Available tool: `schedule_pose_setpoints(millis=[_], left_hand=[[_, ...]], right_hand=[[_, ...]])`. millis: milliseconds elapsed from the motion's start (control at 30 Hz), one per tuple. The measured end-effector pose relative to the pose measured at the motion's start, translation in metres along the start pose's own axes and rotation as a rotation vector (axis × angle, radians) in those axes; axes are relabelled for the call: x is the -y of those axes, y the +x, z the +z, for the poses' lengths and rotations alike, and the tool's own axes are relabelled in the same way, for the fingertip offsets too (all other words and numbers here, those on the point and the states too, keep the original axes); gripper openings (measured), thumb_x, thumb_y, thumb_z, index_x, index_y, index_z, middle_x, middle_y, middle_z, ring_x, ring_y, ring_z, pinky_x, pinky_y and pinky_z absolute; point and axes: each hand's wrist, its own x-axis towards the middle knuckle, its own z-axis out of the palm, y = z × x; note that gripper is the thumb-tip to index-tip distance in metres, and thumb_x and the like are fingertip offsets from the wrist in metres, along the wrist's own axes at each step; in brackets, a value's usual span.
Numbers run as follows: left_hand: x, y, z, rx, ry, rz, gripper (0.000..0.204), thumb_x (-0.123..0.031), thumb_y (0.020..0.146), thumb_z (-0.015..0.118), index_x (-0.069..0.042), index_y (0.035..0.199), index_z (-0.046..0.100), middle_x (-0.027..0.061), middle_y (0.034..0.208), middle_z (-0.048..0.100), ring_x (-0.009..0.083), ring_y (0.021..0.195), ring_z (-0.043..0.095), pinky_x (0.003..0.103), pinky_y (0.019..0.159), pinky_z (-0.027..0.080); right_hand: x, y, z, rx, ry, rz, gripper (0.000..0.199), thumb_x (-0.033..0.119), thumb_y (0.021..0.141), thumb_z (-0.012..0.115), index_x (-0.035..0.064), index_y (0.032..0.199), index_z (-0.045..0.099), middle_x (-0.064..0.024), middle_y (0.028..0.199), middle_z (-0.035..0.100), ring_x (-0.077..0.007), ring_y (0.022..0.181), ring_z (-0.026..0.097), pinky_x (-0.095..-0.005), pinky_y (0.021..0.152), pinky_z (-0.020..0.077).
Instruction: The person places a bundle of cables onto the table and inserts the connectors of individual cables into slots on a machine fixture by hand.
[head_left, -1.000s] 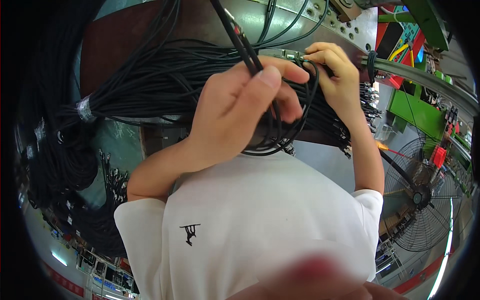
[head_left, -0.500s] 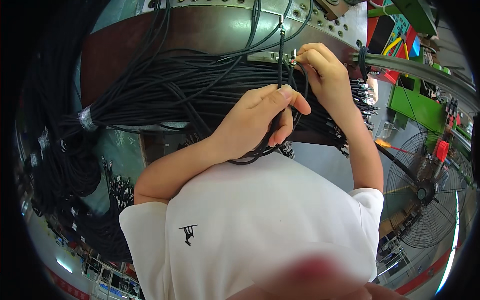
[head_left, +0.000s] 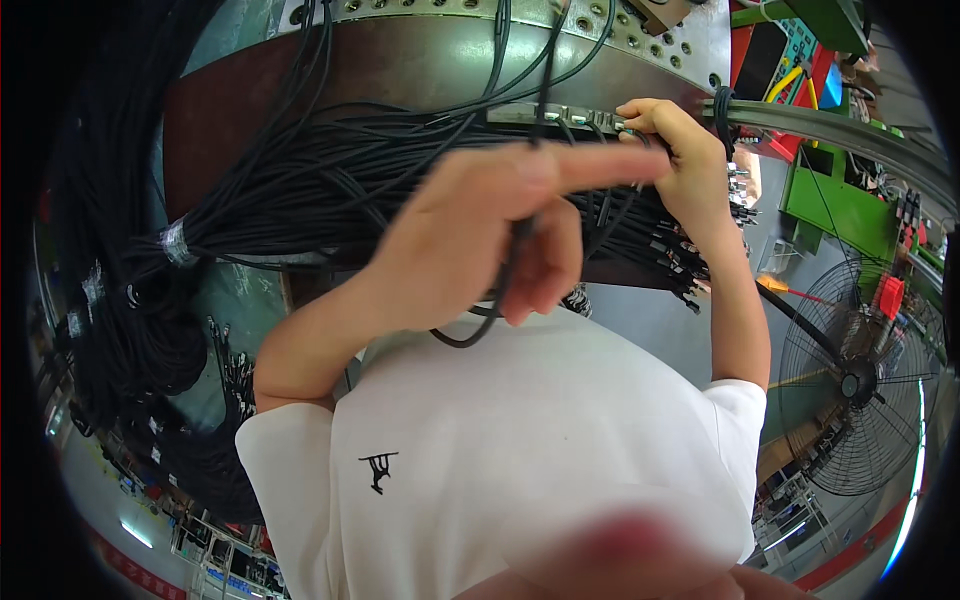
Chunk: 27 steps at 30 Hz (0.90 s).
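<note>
My left hand [head_left: 490, 235] is raised in the middle of the view, index finger stretched to the right, with a thin black cable [head_left: 515, 260] pinched between thumb and fingers; the cable loops down below the palm. My right hand [head_left: 675, 145] reaches up to a row of small metal connectors [head_left: 555, 115] on a curved steel machine rim [head_left: 450, 55], fingertips closed on a cable end there. A thick bundle of black cables [head_left: 330, 200] fans out from a taped point at the left to under both hands.
My white T-shirt [head_left: 520, 450] fills the lower middle. Coils of black cable [head_left: 120, 300] hang at the left. A floor fan [head_left: 860, 385], green machine parts [head_left: 840, 205] and a grey metal rail [head_left: 850, 140] are at the right.
My left hand has dropped lower and turned, its index finger now pointing right, pulling the black cable down into a loop. My right hand has stayed at the connector row.
</note>
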Motion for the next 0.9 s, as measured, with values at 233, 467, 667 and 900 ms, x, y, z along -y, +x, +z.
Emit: schedule_pose_setpoints(millis=[233,467,667,900], left_hand=[[0.025,0.023,0.005,0.17,-0.042,-0.262,0.056,-0.03,0.099,0.024,0.003,0.131,0.055,0.0059,0.051,0.054,0.0095,0.039,0.045,0.022,0.041,0.04],[-0.015,0.017,-0.003,0.278,0.632,-0.09,0.033,-0.023,0.097,0.048,-0.001,0.108,0.07,0.0101,0.069,0.065,0.0104,0.053,0.056,0.026,0.054,0.045],[-0.014,0.022,-0.037,-0.064,0.968,0.156,0.031,-0.022,0.097,0.054,0.002,0.112,0.067,0.0064,0.081,0.067,0.0113,0.075,0.061,0.027,0.068,0.048],[-0.021,0.097,-0.166,-0.161,0.382,0.259,0.031,-0.024,0.098,0.051,0.003,0.109,0.063,0.0078,0.09,0.066,0.0155,0.079,0.062,0.029,0.074,0.051]], right_hand=[[0.005,0.003,-0.007,-0.156,-0.264,-0.247,0.021,-0.006,0.079,0.065,0.003,0.099,0.062,-0.009,0.098,0.067,-0.0238,0.086,0.065,-0.0317,0.074,0.0535],[0.003,-0.003,-0.013,-0.231,0.128,-0.06,0.013,-0.008,0.082,0.065,-0.0017,0.093,0.065,-0.0069,0.099,0.072,-0.0156,0.086,0.069,-0.0283,0.08,0.0548],[-0.021,-0.001,-0.012,0.057,0.202,0.082,0.01,-0.011,0.085,0.058,-0.0053,0.092,0.06,-0.0085,0.107,0.07,-0.0145,0.088,0.067,-0.0269,0.081,0.0531],[-0.019,0.007,-0.022,0.217,0.325,0.169,0.025,-0.008,0.086,0.057,-0.0021,0.11,0.059,-0.0095,0.118,0.065,-0.0181,0.108,0.061,-0.0295,0.096,0.0461]])
